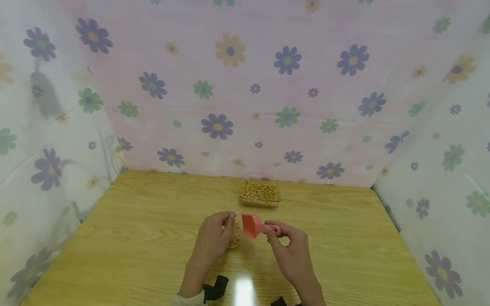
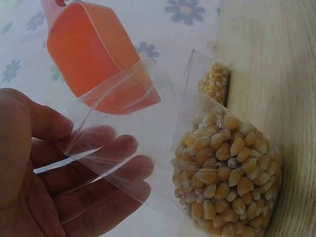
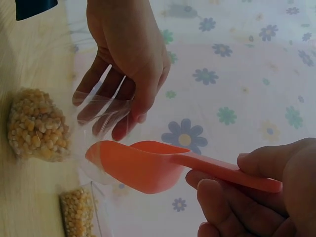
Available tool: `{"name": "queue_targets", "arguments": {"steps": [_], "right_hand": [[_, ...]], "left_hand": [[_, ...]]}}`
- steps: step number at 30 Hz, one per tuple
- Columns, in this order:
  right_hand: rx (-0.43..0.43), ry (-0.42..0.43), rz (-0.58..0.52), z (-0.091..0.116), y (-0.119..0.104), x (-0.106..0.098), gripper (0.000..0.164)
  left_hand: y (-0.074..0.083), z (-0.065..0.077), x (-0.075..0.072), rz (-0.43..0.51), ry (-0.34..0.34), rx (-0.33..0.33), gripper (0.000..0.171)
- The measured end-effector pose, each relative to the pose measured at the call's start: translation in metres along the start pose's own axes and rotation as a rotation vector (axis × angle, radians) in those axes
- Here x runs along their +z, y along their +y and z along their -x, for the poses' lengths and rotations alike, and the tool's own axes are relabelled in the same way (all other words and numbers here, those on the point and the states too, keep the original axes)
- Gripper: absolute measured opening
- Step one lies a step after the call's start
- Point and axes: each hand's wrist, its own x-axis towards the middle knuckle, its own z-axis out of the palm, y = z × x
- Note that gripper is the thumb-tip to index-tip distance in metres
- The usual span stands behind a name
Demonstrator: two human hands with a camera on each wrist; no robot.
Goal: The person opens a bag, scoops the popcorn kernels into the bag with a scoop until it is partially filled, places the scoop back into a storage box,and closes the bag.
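My left hand [image 1: 215,236] pinches the rim of a clear plastic bag [image 2: 153,106] between thumb and fingers, the other fingers spread behind the film. Yellow corn kernels [image 2: 227,173] fill the bag's lower part, which rests on the table. My right hand [image 1: 292,250] grips the handle of a pink scoop [image 1: 250,225], thumb on top and fingers beneath. The scoop's front lip overlaps the bag's mouth in both wrist views. No kernels show in the part of the scoop's bowl [image 2: 94,54] seen from the left wrist.
Behind the hands, a clear rectangular container [image 1: 260,203] of corn kernels stands near the back edge of the wooden table [image 1: 153,221]. A flower-patterned cloth [image 1: 252,102] hangs at the back and both sides.
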Motion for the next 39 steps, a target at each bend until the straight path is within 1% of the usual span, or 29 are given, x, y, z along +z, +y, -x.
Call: {"name": "queue_targets", "arguments": {"steps": [6,13,18,21,24,30,35,39], "right_hand": [[-0.034,0.013,-0.012,-0.001,-0.004,0.0,0.01],[-0.042,0.056,-0.025,0.001,-0.01,-0.005,0.015],[-0.034,0.073,-0.039,0.0,-0.01,-0.006,0.014],[-0.016,0.09,-0.036,0.0,-0.008,-0.007,0.013],[-0.007,0.12,-0.037,-0.001,-0.006,-0.009,0.012],[-0.018,0.2,-0.021,-0.003,-0.001,-0.017,0.013],[-0.012,0.235,-0.025,-0.008,0.006,-0.019,0.015],[-0.039,0.263,-0.006,-0.015,0.013,-0.02,0.015]], "left_hand": [[0.001,-0.002,-0.004,0.012,-0.023,-0.018,0.025],[0.001,-0.003,-0.005,0.021,-0.062,-0.043,0.025],[0.002,-0.003,-0.006,0.043,-0.087,-0.071,0.025],[0.002,-0.003,-0.006,0.052,-0.097,-0.082,0.025],[0.002,-0.002,-0.007,0.057,-0.101,-0.078,0.025],[0.002,-0.002,-0.006,0.058,-0.104,-0.071,0.025],[0.002,-0.002,-0.006,0.078,-0.114,-0.082,0.026],[0.002,-0.001,-0.007,0.084,-0.099,-0.077,0.026]]}}
